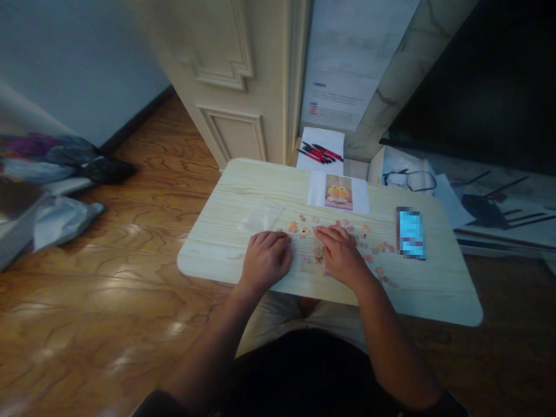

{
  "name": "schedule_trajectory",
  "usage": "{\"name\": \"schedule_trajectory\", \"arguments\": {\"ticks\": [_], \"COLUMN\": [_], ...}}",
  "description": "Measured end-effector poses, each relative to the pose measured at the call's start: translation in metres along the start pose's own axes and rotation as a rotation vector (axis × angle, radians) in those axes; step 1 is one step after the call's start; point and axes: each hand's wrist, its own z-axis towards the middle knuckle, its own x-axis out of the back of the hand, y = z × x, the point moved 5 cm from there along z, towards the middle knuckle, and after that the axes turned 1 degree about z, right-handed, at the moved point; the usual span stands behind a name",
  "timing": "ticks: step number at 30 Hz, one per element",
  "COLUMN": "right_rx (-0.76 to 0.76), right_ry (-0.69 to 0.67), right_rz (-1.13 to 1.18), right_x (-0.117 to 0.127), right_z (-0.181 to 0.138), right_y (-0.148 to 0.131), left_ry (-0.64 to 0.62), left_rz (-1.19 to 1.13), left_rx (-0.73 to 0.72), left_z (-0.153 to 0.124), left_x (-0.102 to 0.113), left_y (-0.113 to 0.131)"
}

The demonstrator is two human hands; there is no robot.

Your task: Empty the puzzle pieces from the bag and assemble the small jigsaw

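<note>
Small jigsaw pieces in orange, pink and brown lie scattered on the pale wooden table (217,231). My left hand (268,259) rests near the front edge with its fingers curled. Anything inside its fingers is hidden. My right hand (342,255) reaches over the scatter, fingers close together, the tips on a small pinkish jigsaw piece (317,230). Between the hands lie an orange piece (293,226), a yellowish piece (304,231) and a brown piece (318,259). More pieces (384,247) spread to the right, some covered by my right hand.
A printed picture sheet (339,192) lies at the table's back edge. A clear plastic bag (262,215) is on the left, a phone (410,233) on the right. Behind the table are red and black pens (320,153) on paper and a pair of glasses (421,180).
</note>
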Motion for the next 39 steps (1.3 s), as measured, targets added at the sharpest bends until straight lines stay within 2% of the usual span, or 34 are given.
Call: {"name": "schedule_trajectory", "arguments": {"ticks": [15, 22, 29, 36, 39], "right_rx": [-0.002, -0.005, 0.004, -0.004, -0.006], "right_ry": [0.053, 0.060, 0.059, 0.065, 0.062], "right_rz": [0.034, 0.074, 0.078, 0.089, 0.086], "right_x": [-0.001, 0.004, 0.006, 0.005, 0.006], "right_z": [-0.008, -0.015, -0.011, -0.012, -0.013], "right_y": [-0.017, -0.016, -0.016, -0.017, -0.018], "left_ry": [-0.047, 0.078, 0.078, 0.136, 0.108], "left_rz": [-0.104, -0.194, -0.195, -0.177, -0.163], "left_rx": [0.019, 0.163, 0.156, 0.187, 0.166], "left_z": [0.003, 0.002, 0.002, 0.001, 0.002], "left_x": [0.004, 0.008, 0.008, 0.011, 0.010], "left_y": [0.003, -0.011, -0.010, -0.012, -0.010]}}
